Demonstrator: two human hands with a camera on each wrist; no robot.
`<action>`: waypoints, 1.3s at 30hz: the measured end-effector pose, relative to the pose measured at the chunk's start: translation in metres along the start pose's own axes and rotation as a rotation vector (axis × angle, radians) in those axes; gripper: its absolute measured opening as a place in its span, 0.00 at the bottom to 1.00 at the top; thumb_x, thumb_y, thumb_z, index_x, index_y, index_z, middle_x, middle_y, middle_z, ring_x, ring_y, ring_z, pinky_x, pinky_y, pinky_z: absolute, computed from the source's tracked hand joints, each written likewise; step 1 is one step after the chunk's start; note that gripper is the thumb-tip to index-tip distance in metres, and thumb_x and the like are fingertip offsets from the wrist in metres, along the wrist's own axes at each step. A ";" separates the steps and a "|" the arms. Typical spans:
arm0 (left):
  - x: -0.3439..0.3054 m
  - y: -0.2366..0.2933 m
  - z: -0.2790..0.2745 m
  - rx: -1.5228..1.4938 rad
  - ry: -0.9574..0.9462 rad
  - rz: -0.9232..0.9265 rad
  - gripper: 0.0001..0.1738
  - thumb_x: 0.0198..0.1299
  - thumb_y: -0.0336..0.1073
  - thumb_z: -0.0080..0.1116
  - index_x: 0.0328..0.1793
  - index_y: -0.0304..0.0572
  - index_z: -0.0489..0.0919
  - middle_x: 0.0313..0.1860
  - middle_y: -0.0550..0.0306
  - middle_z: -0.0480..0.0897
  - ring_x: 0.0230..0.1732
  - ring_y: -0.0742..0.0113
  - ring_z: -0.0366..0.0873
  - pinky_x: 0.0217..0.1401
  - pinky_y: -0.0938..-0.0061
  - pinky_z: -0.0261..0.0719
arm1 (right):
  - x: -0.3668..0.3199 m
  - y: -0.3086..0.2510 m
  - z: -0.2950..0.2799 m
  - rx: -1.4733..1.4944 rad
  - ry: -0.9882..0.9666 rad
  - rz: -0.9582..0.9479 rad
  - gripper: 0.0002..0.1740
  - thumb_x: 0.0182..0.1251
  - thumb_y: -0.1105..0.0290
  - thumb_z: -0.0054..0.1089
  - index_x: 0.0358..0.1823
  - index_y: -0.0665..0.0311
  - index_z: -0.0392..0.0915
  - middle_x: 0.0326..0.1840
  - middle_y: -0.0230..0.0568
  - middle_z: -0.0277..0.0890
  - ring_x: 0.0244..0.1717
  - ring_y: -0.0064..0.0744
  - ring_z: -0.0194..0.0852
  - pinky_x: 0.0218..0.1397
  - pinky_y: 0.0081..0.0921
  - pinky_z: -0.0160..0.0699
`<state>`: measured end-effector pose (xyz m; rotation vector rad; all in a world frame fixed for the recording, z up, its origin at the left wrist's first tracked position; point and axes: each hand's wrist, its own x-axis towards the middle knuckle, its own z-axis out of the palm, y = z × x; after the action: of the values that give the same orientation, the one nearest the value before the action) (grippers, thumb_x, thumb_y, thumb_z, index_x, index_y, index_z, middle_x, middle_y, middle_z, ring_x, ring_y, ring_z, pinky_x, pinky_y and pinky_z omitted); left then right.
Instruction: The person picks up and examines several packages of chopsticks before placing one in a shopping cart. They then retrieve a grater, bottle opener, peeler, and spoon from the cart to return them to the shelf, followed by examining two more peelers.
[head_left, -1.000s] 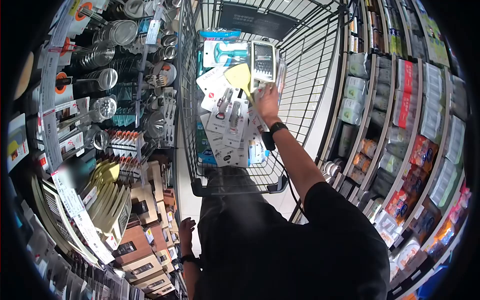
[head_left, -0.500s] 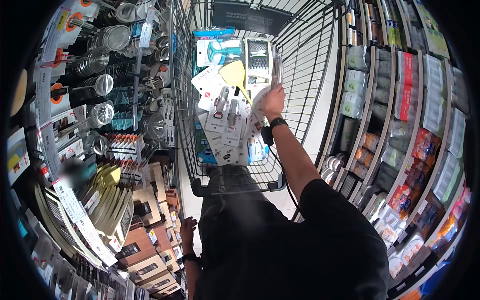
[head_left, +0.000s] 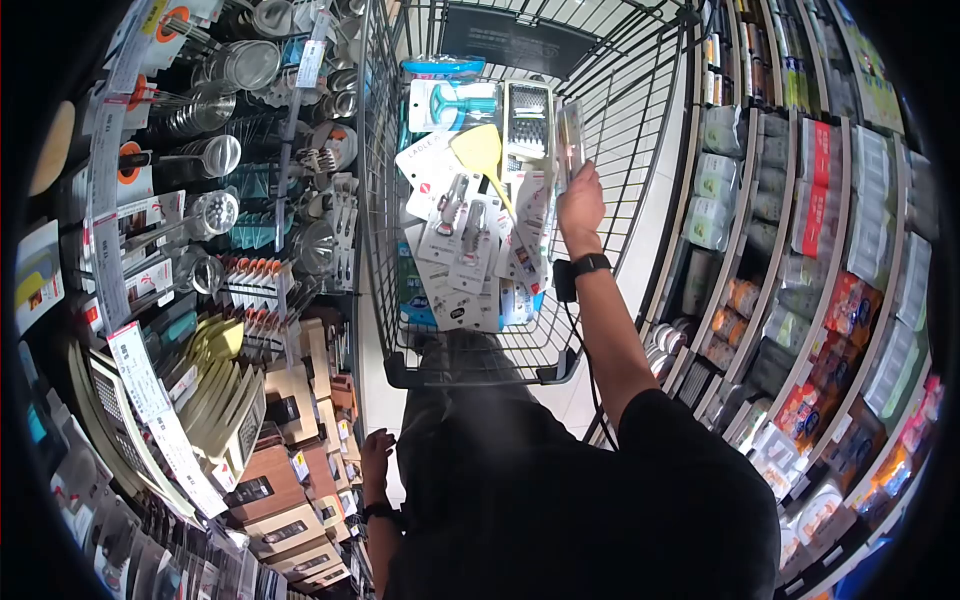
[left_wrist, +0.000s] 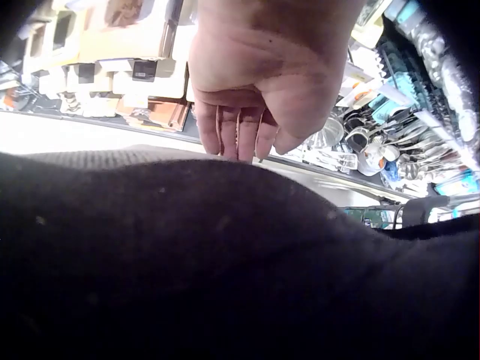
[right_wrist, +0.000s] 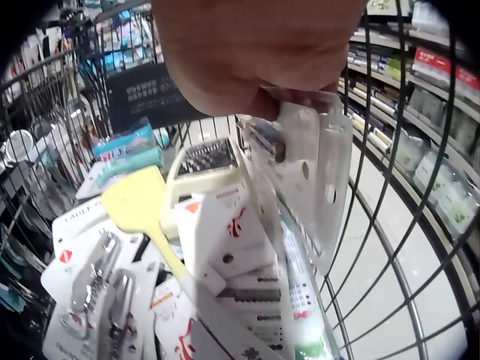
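Observation:
My right hand point(head_left: 582, 208) is at the right side of the shopping cart point(head_left: 640, 110), gripping a clear plastic package point(right_wrist: 307, 165) by its upper edge. In the right wrist view this package stands on edge close to the wire wall. Left of it lie a yellow spatula point(right_wrist: 139, 199), a cream-framed grater point(right_wrist: 206, 161) and several white carded utensils point(right_wrist: 97, 285). A teal-handled tool point(head_left: 462, 103) in packaging sits farther in. My left hand point(head_left: 377, 463) hangs beside my body with loosely bent fingers, holding nothing; its palm and fingers point(left_wrist: 247, 135) show in the left wrist view.
Kitchen utensils point(head_left: 205, 155) hang along the left shelf, close to the cart. Below them are yellow turners point(head_left: 215, 345) and boxed boards point(head_left: 290, 525). Shelves of packaged goods point(head_left: 815, 200) line the right side. A cable point(head_left: 590, 370) runs from my right wrist.
My right hand has moved from the middle of the cart's contents to the right side, shifting the clear package toward the wire wall. My left hand stays hanging at the side.

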<state>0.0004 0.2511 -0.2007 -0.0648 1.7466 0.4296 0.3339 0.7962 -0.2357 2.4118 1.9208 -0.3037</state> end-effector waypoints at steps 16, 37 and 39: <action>-0.112 0.161 0.004 -0.089 0.237 0.828 0.19 0.67 0.29 0.56 0.64 0.35 0.74 0.58 0.46 0.79 0.57 0.59 0.80 0.61 0.69 0.76 | -0.211 -0.107 -0.127 1.484 -1.082 -0.139 0.22 0.71 0.81 0.50 0.66 0.66 0.65 0.45 0.33 0.76 0.47 0.23 0.75 0.53 0.21 0.74; -0.241 -0.210 -0.050 -0.617 0.290 0.906 0.22 0.72 0.45 0.53 0.61 0.35 0.76 0.56 0.49 0.81 0.58 0.63 0.78 0.63 0.69 0.73 | -0.639 -0.099 -0.131 0.423 -1.314 -1.350 0.26 0.79 0.52 0.45 0.54 0.71 0.77 0.43 0.46 0.82 0.41 0.31 0.80 0.50 0.25 0.79; -0.273 -0.197 -0.049 -0.884 0.424 1.156 0.20 0.65 0.37 0.62 0.59 0.34 0.78 0.48 0.52 0.85 0.48 0.63 0.83 0.53 0.68 0.79 | -0.659 -0.106 -0.144 0.435 -1.264 -1.466 0.27 0.74 0.53 0.57 0.61 0.69 0.73 0.46 0.48 0.79 0.42 0.32 0.79 0.51 0.25 0.78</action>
<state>0.0705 0.0003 0.0188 0.2596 1.7126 2.1317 0.1093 0.2095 0.0326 -0.0173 2.2861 -1.7223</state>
